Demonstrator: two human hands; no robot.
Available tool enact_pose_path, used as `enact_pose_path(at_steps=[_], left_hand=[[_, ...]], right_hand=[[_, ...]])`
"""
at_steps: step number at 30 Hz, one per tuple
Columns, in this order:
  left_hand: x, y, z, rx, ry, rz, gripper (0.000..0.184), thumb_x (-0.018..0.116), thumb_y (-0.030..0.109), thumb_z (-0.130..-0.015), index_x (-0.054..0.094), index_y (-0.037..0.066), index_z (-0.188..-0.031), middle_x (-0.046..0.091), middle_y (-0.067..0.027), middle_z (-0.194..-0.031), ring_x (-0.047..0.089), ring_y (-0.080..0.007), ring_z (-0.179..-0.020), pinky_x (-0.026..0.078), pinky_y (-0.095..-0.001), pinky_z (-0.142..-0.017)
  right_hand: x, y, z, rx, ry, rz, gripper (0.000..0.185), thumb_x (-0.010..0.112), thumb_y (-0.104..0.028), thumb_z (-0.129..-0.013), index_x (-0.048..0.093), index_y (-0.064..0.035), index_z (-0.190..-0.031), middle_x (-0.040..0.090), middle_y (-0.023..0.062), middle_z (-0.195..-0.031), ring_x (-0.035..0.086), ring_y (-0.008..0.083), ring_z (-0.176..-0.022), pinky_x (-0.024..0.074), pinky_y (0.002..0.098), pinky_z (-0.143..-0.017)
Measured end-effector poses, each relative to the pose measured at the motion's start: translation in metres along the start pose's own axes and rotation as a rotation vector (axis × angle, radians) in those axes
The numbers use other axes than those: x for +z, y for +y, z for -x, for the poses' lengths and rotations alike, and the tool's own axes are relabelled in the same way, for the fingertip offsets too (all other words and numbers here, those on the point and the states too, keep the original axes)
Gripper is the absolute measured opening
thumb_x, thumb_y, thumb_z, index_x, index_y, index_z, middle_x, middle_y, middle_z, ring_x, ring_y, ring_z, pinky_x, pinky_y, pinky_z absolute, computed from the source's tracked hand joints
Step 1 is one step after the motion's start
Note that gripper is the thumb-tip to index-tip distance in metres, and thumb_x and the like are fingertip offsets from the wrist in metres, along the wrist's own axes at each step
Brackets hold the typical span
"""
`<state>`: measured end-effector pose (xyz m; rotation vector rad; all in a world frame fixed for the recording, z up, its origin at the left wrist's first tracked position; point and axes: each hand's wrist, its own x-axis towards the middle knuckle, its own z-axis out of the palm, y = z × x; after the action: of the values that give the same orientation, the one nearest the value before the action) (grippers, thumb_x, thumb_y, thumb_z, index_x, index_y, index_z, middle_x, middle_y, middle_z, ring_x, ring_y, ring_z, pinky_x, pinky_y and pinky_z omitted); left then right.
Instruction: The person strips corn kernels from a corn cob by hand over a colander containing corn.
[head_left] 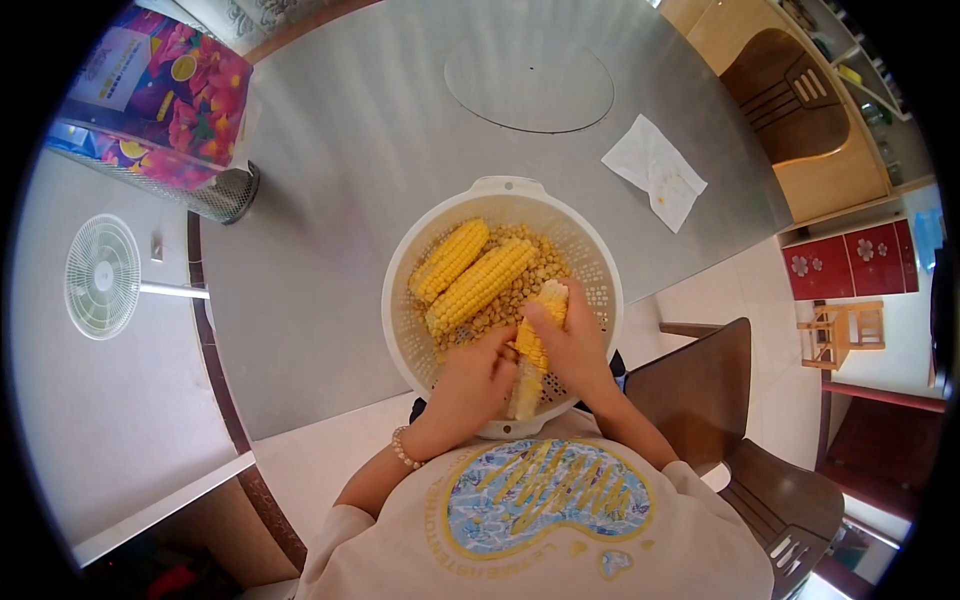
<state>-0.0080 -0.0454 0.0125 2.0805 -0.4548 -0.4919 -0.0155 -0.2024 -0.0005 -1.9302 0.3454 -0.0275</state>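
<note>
My right hand is wrapped round a corn cob that is partly stripped, its lower end pale and bare. Against the cob's left side, my left hand is closed, fingers bent at the kernels; whatever lies between those fingertips is hidden. Both hands are over a white colander at the table's near edge. Inside it, two whole yellow corn cobs lie side by side on a layer of loose kernels.
The colander is on a grey table. A crumpled tissue lies at the right. A wire basket with a colourful tissue pack stands at the left. Brown chairs are at my right, and a white fan is beyond the table.
</note>
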Motion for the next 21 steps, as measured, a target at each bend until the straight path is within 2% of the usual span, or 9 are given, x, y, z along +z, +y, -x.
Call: enact_pose_path(at_steps=[1, 3, 7, 9, 12, 16, 21], left_hand=[[-0.001, -0.001, 0.0, 0.0, 0.0, 0.0, 0.034, 0.051, 0.005, -0.084, 0.053, -0.004, -0.116, 0.064, -0.0092, -0.084, 0.06, -0.0146, -0.067, 0.05, -0.0288, -0.064], [-0.004, 0.001, -0.001, -0.191, -0.062, 0.432, 0.033, 0.053, 0.013, -0.084, 0.053, 0.001, -0.115, 0.064, -0.0171, -0.081, 0.064, -0.0254, -0.071, 0.05, -0.0348, -0.065], [0.0, 0.001, -0.001, -0.054, 0.0, 0.331, 0.034, 0.055, 0.017, -0.086, 0.053, -0.001, -0.115, 0.065, -0.0164, -0.087, 0.065, -0.0218, -0.074, 0.051, -0.0317, -0.066], [-0.001, 0.004, 0.0, -0.067, -0.037, 0.369, 0.036, 0.057, 0.015, -0.089, 0.051, -0.004, -0.12, 0.063, -0.0105, -0.096, 0.06, -0.0119, -0.081, 0.05, -0.0262, -0.072], [-0.007, 0.014, -0.001, -0.142, -0.076, 0.331, 0.04, 0.061, 0.014, -0.086, 0.05, -0.004, -0.12, 0.064, -0.0099, -0.093, 0.061, -0.0116, -0.08, 0.05, -0.0254, -0.072], [-0.008, 0.017, -0.002, -0.161, -0.078, 0.312, 0.039, 0.061, 0.011, -0.083, 0.051, -0.004, -0.118, 0.064, -0.0092, -0.091, 0.061, -0.0117, -0.076, 0.05, -0.0255, -0.07], [-0.008, 0.019, -0.001, -0.095, -0.062, 0.032, 0.033, 0.053, 0.004, -0.083, 0.054, -0.004, -0.114, 0.063, -0.0079, -0.086, 0.059, -0.0112, -0.071, 0.05, -0.0257, -0.065]], right_hand=[[-0.001, 0.0, 0.0, 0.0, 0.0, 0.0, 0.049, 0.059, -0.033, -0.085, 0.044, 0.0044, -0.112, 0.061, 0.0233, -0.09, 0.062, 0.0329, -0.082, 0.0477, 0.0389, -0.071], [-0.003, -0.002, -0.001, 0.037, -0.04, -0.238, 0.047, 0.059, -0.031, -0.085, 0.044, 0.0047, -0.113, 0.061, 0.0225, -0.092, 0.062, 0.0316, -0.084, 0.0475, 0.0383, -0.072], [-0.002, 0.005, -0.003, -0.001, 0.005, -0.171, 0.046, 0.059, -0.029, -0.086, 0.044, 0.0049, -0.114, 0.061, 0.0216, -0.095, 0.062, 0.0303, -0.085, 0.0473, 0.0374, -0.073], [-0.001, 0.005, -0.002, -0.027, 0.033, -0.058, 0.048, 0.059, -0.031, -0.086, 0.043, 0.0047, -0.114, 0.061, 0.0229, -0.093, 0.062, 0.0323, -0.084, 0.0476, 0.0381, -0.072], [-0.002, -0.001, 0.0, -0.099, 0.063, 0.058, 0.05, 0.058, -0.033, -0.085, 0.043, 0.0046, -0.115, 0.062, 0.024, -0.089, 0.063, 0.0351, -0.081, 0.0481, 0.0397, -0.07], [-0.002, -0.006, 0.002, -0.088, 0.048, 0.109, 0.052, 0.058, -0.034, -0.085, 0.043, 0.0047, -0.115, 0.062, 0.0245, -0.085, 0.063, 0.0376, -0.077, 0.0483, 0.0415, -0.067], [-0.001, -0.008, 0.003, -0.076, 0.029, 0.13, 0.05, 0.059, -0.034, -0.085, 0.043, 0.0038, -0.114, 0.062, 0.023, -0.084, 0.063, 0.0357, -0.076, 0.0485, 0.0405, -0.066]])
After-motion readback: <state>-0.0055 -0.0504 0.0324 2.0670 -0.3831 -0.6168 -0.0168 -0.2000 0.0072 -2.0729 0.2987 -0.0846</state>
